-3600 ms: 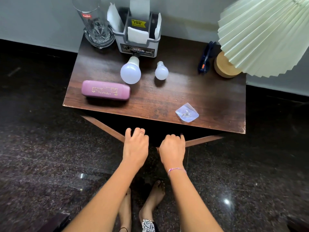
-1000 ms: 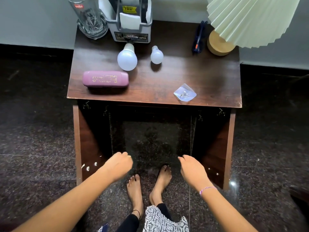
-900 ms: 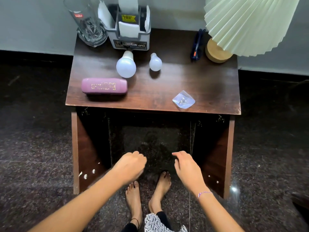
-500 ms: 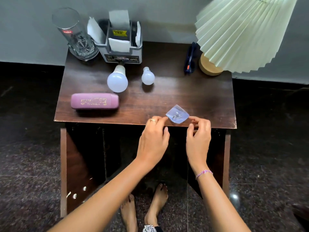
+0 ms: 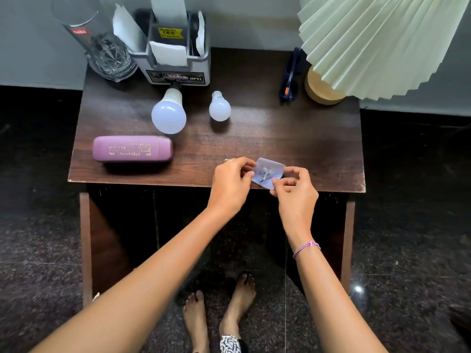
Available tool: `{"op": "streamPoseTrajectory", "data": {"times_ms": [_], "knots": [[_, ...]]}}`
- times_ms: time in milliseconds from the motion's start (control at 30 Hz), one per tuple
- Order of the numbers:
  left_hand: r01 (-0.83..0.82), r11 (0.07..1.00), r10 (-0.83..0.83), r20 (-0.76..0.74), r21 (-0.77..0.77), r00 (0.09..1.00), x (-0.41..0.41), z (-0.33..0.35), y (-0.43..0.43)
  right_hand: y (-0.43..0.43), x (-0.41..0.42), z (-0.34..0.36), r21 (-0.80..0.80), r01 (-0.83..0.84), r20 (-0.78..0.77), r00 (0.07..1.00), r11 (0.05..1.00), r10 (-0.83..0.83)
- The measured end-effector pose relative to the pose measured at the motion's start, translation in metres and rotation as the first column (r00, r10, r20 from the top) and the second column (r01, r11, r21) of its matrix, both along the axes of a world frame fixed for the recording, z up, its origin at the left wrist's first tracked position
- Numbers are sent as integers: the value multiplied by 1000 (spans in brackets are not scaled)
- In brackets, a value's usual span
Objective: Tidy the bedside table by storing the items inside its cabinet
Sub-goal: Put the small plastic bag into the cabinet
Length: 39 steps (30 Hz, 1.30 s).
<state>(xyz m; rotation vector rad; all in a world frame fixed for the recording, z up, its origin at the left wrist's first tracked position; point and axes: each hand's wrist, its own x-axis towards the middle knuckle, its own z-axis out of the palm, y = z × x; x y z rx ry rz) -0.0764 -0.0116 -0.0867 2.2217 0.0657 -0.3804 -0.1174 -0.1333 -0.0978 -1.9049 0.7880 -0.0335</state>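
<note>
Both hands up from cabinet doors: left hand (image 5: pixel 230 184) and right hand (image 5: pixel 295 191) pinch clear packet (image 5: pixel 267 173) at bedside table (image 5: pixel 293 138) front edge. First item ready for storing.

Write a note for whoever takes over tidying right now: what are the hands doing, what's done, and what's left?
Hands: the left hand and right hand both pinch the packet at the front edge of the table.
On top: case, big bulb, small bulb, glass, organizer, blue glasses, lamp.
Done: the cabinet doors stand open.
Left: put the packet inside, then probably the other loose items. The inside is too dark to show anything stored.
</note>
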Motion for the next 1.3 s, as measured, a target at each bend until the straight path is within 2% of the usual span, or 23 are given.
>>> {"op": "streamPoseTrajectory", "data": {"times_ms": [200, 333, 433, 500, 567, 633, 700, 800, 933, 1033, 1300], "knots": [[-115, 990, 111, -52, -85, 993, -23, 2, 10, -3, -13, 0, 96, -67, 4, 998, 993, 67], [-155, 977, 148, -53, -144, 988, -38, 4, 18, 1, -34, 3, 227, -108, 26, 994, 968, 105], [-121, 982, 117, -38, -143, 992, -46, 7, 28, 15, -53, 5, 270, -185, -31, 979, 945, 200], [-35, 990, 32, -27, -133, 999, -49, 10, 36, 26, -66, 8, 163, -226, -78, 968, 960, 241], [79, 990, -83, -32, -119, 996, -52, 15, 47, 33, -77, 12, -50, -297, -73, 953, 954, 293], [168, 981, -172, -29, -92, 985, -54, 19, 57, 39, -85, 19, -213, -408, -43, 912, 888, 409], [201, 976, -204, -30, -83, 979, -55, 22, 67, 49, -89, 27, -243, -491, -43, 867, 837, 496], [207, 974, -211, -44, -94, 976, -55, 24, 78, 67, -91, 36, -170, -461, -33, 886, 871, 463], [194, 975, -199, -47, -108, 979, -59, 25, 89, 77, -92, 41, -187, -428, -13, 901, 884, 433], [159, 979, -167, -55, -125, 984, -62, 23, 94, 79, -92, 41, -131, -421, -1, 905, 898, 425], [27, 969, -67, -155, -246, 986, -67, 17, 106, 73, -91, 32, 35, -240, 13, 971, 970, 240]]}}
